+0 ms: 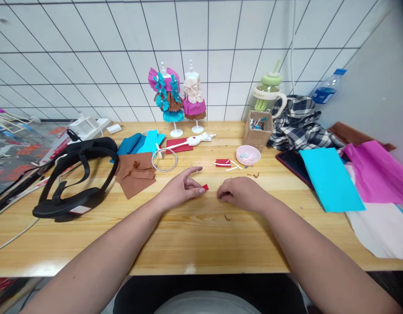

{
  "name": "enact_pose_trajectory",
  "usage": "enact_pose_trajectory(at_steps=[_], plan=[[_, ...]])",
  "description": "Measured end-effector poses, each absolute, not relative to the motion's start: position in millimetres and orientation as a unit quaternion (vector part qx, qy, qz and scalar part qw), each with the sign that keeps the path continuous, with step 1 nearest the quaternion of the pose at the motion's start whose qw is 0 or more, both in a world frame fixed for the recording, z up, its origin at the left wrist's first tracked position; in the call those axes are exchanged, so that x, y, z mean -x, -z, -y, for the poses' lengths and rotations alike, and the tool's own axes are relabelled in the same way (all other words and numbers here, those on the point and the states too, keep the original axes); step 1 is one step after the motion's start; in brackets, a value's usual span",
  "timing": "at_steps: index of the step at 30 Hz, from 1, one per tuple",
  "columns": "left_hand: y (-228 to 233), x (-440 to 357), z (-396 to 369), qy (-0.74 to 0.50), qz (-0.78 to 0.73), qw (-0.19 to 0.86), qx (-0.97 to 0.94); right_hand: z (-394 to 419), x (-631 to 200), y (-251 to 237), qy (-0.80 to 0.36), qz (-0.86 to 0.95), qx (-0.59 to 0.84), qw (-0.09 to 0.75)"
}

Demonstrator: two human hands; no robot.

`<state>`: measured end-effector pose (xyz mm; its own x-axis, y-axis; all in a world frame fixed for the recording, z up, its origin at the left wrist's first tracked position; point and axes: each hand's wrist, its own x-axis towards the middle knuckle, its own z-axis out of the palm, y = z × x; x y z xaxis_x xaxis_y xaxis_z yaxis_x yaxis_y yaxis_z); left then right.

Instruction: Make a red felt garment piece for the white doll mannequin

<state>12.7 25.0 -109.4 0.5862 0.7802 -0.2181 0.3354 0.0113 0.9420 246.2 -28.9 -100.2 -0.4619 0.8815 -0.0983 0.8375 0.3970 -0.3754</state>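
To fold the red scrap (205, 187) well, it was probably best to keep it flat on the table (195, 235) and pinch firmly. The left hand (182, 189) pinched the scrap, index finger raised. The right hand (239, 194) lay curled beside it; I could not tell what it held.

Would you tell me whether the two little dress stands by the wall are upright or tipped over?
Upright. Both dress stands rest on their round white bases on the table, necks pointing straight up against the tiled wall.
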Motion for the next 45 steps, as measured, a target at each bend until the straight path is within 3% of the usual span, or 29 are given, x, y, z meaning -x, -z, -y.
enact_pose_trajectory(at_steps=[10,18,21,27,32,45], plan=[[112,-12,-23,-0.195,-0.406,0.581,-0.677,27,-245,103,-0.194,0.812,0.546,0.074],[118,-13,-24,-0.199,-0.398,0.577,-0.685,26,-237,105,-0.394,0.68,0.544,0.293],[119,-15,-22,-0.208,-0.398,0.559,-0.698,29,-228,102,-0.432,0.663,0.523,0.317],[117,-16,-21,-0.209,-0.39,0.574,-0.689,33,-225,109,-0.252,0.759,0.496,0.338],[113,-16,-21,-0.197,-0.389,0.606,-0.665,36,-230,111,-0.104,0.809,0.507,0.279],[109,-16,-22,-0.205,-0.395,0.621,-0.646,41,-227,105,-0.054,0.829,0.509,0.227]])
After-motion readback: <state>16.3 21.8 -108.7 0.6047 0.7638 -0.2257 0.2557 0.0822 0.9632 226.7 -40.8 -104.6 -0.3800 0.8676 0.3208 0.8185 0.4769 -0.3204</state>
